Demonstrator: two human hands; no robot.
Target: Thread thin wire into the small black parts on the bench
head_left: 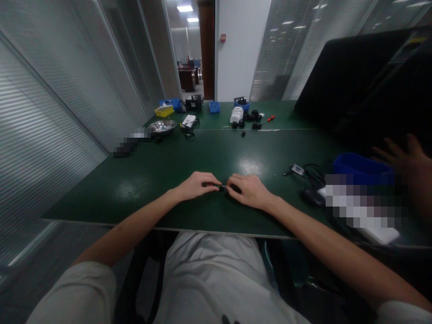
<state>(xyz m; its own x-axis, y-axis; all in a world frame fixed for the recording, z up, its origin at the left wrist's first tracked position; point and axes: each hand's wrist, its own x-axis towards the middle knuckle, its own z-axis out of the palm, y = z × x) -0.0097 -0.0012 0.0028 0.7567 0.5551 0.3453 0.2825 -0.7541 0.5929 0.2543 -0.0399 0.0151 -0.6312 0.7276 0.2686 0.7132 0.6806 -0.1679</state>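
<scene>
My left hand [199,185] rests low over the green table with thumb and fingers pinched together. Between their tips is a small dark part [221,188] with a hint of green along its edge. From the other side my right hand [248,191] meets it, its fingers curled and closed. A thin, light sliver shows between the two sets of fingertips. Whatever the right fingers grip is mostly hidden and too small to name. Both hands are almost touching, near the table's front edge.
A metal bowl [162,127], a white box with cable [189,121], blue bins [214,107] and a red-handled screwdriver [271,119] lie farther back. At right are a computer mouse [312,197], a blue tray [361,167] and another person's hand [405,157]. A large black screen [351,76] stands behind.
</scene>
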